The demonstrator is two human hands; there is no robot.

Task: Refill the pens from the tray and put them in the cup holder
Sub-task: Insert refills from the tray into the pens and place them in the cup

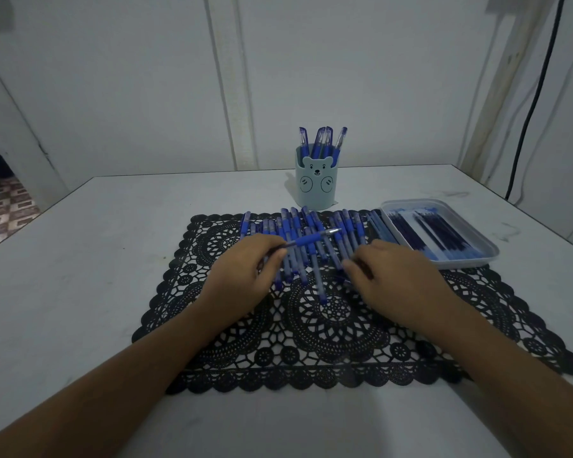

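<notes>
Several pens (pixel 325 140) already stand in the bear cup holder (pixel 316 186) near the table's (pixel 80 259) far edge, but many more lie in a row (pixel 311 226) along the lace mat's (pixel 328 325) far edge, so most of the work seems left. The left hand (pixel 242 276) pinches one pen (pixel 308 240), its bare tip pointing toward the tray (pixel 477 256) of refills (pixel 427 233) at the mat's far right corner. The right hand (pixel 394 276) curls over the row; whether it holds anything is hidden

A black lace placemat (pixel 328 328) lies spread flat on the white table (pixel 80 276), scalloped edges all round. Behind it, a pale panelled wall (pixel 113 94), and a black cable (pixel 530 117) runs down it at the right. Patterned floor tiles (pixel 4 206) show far left.
</notes>
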